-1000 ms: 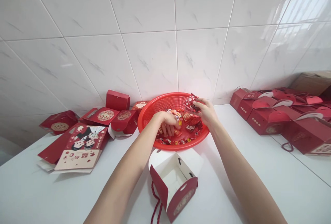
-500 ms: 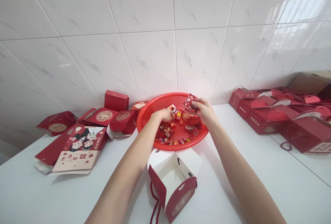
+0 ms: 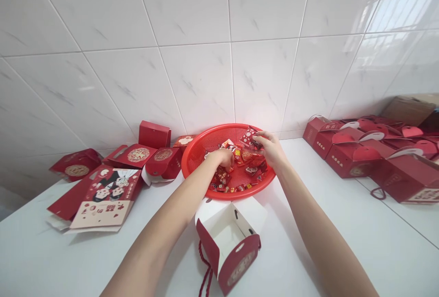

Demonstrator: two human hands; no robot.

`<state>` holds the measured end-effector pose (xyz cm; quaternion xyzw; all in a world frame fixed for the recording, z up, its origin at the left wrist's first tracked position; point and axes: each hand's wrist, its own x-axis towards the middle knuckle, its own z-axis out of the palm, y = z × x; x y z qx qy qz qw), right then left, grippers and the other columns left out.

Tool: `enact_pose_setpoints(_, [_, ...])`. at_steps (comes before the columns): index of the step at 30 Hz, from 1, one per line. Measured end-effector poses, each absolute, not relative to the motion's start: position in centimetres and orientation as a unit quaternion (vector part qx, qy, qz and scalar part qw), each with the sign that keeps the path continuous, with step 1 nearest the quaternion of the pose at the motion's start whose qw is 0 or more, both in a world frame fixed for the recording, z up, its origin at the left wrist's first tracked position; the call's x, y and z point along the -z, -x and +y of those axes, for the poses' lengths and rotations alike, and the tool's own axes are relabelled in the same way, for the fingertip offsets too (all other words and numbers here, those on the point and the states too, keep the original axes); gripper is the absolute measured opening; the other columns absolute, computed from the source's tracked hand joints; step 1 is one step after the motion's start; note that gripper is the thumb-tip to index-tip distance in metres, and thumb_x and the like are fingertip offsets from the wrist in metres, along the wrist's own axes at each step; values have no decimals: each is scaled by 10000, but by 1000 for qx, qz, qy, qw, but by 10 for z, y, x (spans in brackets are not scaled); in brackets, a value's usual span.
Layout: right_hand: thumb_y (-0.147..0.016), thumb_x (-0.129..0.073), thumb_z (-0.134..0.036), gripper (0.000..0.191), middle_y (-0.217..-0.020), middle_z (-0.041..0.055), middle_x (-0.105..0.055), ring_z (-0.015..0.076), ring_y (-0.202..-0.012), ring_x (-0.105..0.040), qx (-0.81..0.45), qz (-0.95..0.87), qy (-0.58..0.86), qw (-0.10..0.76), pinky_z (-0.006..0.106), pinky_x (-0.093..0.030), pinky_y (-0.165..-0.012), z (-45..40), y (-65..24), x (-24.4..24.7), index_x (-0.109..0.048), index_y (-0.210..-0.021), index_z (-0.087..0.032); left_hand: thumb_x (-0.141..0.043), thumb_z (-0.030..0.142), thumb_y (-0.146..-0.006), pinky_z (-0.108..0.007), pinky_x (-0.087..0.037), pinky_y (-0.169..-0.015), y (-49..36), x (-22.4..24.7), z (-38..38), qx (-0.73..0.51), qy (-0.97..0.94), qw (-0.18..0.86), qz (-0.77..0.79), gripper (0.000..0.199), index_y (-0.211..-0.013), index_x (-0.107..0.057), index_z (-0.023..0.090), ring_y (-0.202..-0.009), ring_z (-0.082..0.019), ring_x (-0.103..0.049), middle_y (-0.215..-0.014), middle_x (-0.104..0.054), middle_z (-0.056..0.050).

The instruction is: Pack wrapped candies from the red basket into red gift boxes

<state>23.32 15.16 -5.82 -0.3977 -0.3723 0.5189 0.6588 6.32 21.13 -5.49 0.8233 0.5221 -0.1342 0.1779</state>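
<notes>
A red plastic basket point(image 3: 195, 169) with perforated sides holds several red-wrapped sweets point(image 3: 252, 169). My left hand point(image 3: 224, 157) reaches down among the sweets at the basket's middle left, fingers curled; whatever lies under its fingertips is hidden. At the basket's right rim, my right hand point(image 3: 269, 146) is closed on a red packet with white dots point(image 3: 249, 137). In front of the basket stands an open red box point(image 3: 236, 265) with a white inside and nothing in it. A red cord point(image 3: 206, 272) hangs at its left side.
On the left lie a flat printed carton point(image 3: 103, 201) and several red boxes point(image 3: 139, 154). More red boxes with handles point(image 3: 355, 155) stand in rows at the right, with a brown cardboard box point(image 3: 409, 109) behind. A tiled wall point(image 3: 192, 82) rises behind the basket.
My left hand has shifted a little to the right and lower among the sweets. My right hand has stayed nearly in place with the dotted packet.
</notes>
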Motion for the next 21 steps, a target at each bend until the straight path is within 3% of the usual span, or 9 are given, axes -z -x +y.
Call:
enact_pose_setpoints(5, [-571,-772,-253,225,-730,-17,-633,187,-761,-617,-519,-372,394,661,411,-641,-671,151,-233,58,-644,-749,-203,-790,193,-646,-289,-529,-784,-70,48,205,169,-815,169,528,181,-826,-768,202,-909,-237,-691,-971,-775,-61])
enact_pose_setpoints(10, [-591,-776,-241,210,-715,-24,-630,170,-715,-605,-518,-371,396,661,395,-639,-663,152,-233,59,-639,-746,-208,-838,171,-576,-297,-530,-802,-70,48,204,185,-810,162,532,353,-918,-764,216,-963,-253,-685,-1091,-757,-66])
enact_pose_setpoints(14, [-599,-776,-226,202,-717,-27,-638,155,-679,-595,-523,-369,392,661,401,-645,-665,153,-234,59,-640,-747,-209,-869,266,-564,-304,-539,-793,-69,50,205,195,-807,167,532,458,-1003,-750,215,-958,-257,-683,-1091,-752,-74])
enact_pose_setpoints(21, [-589,-800,-246,227,-665,-37,-609,128,-611,-570,-529,-371,373,666,379,-649,-631,150,-233,50,-612,-709,-204,-870,259,-557,-328,-555,-761,-69,44,201,207,-810,153,526,340,-863,-755,164,-868,-260,-690,-980,-760,-96])
